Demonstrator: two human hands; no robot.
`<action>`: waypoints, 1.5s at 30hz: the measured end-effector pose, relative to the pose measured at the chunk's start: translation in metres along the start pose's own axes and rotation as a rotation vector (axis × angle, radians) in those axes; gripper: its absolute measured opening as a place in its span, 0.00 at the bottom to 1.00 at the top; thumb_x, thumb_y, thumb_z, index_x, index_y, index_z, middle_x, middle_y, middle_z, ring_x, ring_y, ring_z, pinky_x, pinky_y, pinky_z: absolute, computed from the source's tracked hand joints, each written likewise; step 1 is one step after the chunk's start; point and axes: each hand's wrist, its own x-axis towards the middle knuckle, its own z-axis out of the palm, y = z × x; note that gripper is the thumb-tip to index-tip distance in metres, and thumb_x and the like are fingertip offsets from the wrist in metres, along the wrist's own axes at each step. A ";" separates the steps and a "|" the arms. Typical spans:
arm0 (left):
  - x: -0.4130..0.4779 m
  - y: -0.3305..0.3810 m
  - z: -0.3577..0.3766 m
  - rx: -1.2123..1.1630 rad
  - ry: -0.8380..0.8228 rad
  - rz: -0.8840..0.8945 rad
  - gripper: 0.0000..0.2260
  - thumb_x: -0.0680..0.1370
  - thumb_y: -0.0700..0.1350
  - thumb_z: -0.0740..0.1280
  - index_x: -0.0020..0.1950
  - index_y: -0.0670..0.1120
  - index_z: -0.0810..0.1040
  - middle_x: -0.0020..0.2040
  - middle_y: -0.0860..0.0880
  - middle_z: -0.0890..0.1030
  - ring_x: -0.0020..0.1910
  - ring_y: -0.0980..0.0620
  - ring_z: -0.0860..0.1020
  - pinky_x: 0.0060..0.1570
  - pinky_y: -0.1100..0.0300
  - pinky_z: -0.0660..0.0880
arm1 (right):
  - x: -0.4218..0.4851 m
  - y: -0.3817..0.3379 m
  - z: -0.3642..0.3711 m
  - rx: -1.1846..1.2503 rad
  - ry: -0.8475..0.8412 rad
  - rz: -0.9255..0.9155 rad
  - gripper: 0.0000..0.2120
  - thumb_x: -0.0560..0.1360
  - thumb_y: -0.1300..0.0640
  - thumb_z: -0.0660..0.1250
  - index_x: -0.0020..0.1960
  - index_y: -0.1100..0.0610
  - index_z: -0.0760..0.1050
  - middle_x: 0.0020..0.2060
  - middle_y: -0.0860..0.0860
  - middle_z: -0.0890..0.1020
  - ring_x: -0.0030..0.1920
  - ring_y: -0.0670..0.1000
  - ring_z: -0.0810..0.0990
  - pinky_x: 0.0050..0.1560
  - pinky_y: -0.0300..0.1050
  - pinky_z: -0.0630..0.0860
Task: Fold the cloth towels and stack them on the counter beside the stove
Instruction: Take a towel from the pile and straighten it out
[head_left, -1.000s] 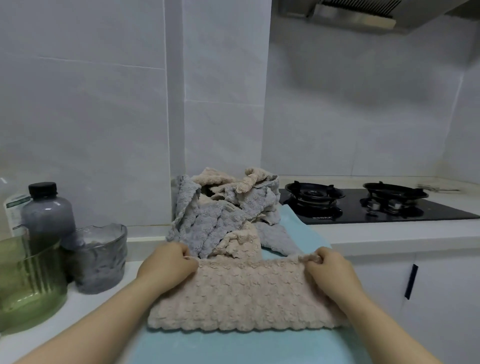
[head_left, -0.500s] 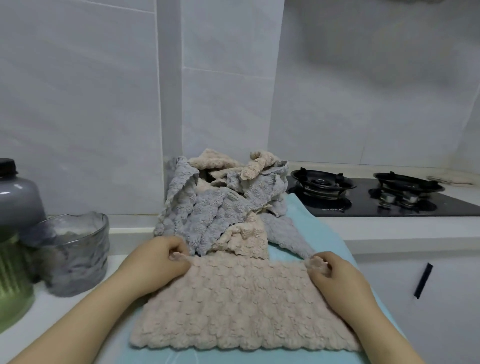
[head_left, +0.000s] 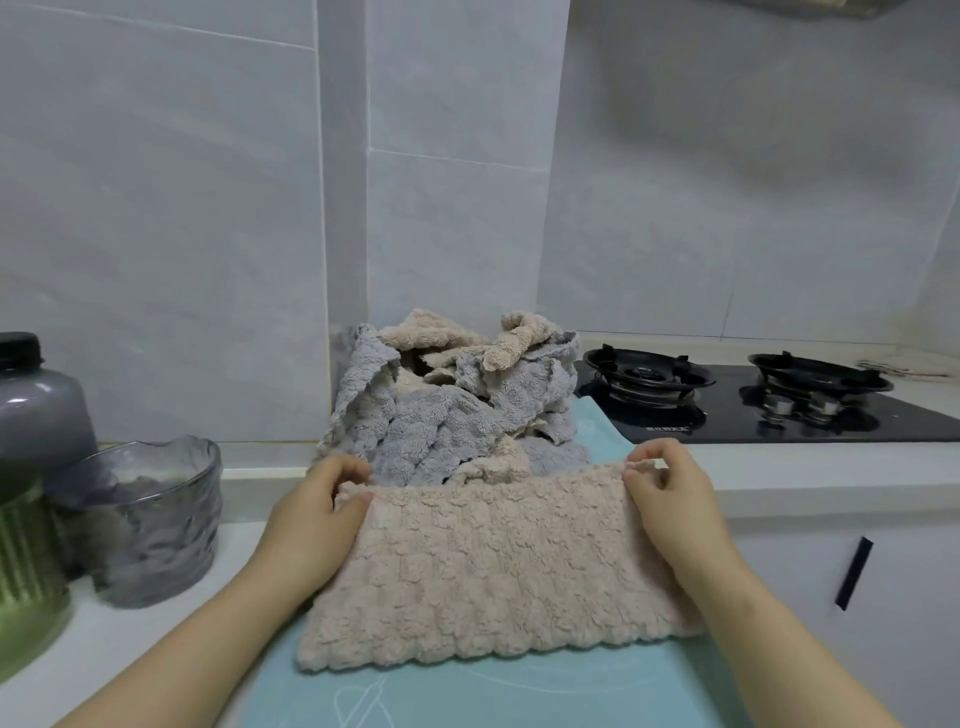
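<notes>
Both hands are on the towel (head_left: 498, 571) now: the left hand (head_left: 317, 519) pinches its far left corner and the right hand (head_left: 675, 499) pinches its far right corner, fingers curled on the beige fabric. The towel lies across a teal mat (head_left: 467, 696) spread over the white counter (head_left: 130, 639), its near edge down on the mat. Just behind it, a heap (head_left: 447, 410) of grey and beige towels sits bunched against the corner of the pale tiled wall (head_left: 182, 234). To the right, a black two-burner stove (head_left: 779, 410) is set into the counter. On the left, a grey glass bowl (head_left: 150, 525), a dark-capped bottle (head_left: 36, 400) and a green ribbed jar (head_left: 26, 587) stand close together. Below the stove, a white cabinet carries a dark handle (head_left: 853, 573).
</notes>
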 end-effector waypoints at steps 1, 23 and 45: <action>0.000 0.000 0.000 0.028 0.002 0.015 0.08 0.77 0.38 0.64 0.49 0.52 0.72 0.38 0.55 0.73 0.39 0.53 0.70 0.37 0.59 0.60 | 0.001 0.004 0.005 -0.030 -0.009 0.007 0.04 0.77 0.60 0.62 0.44 0.52 0.72 0.32 0.50 0.76 0.33 0.51 0.71 0.35 0.44 0.65; -0.009 -0.007 -0.005 0.356 -0.129 0.180 0.18 0.70 0.32 0.66 0.34 0.56 0.73 0.47 0.52 0.74 0.49 0.49 0.75 0.46 0.64 0.68 | -0.022 0.006 -0.004 -0.545 -0.086 -0.012 0.10 0.77 0.53 0.57 0.57 0.50 0.61 0.40 0.48 0.78 0.44 0.55 0.76 0.42 0.47 0.73; -0.034 0.022 0.028 0.825 -0.708 0.328 0.32 0.72 0.71 0.41 0.75 0.63 0.45 0.77 0.56 0.41 0.76 0.54 0.38 0.73 0.51 0.36 | -0.018 -0.018 -0.029 -0.392 -0.337 0.148 0.29 0.73 0.60 0.64 0.71 0.45 0.60 0.40 0.52 0.80 0.38 0.52 0.79 0.36 0.42 0.72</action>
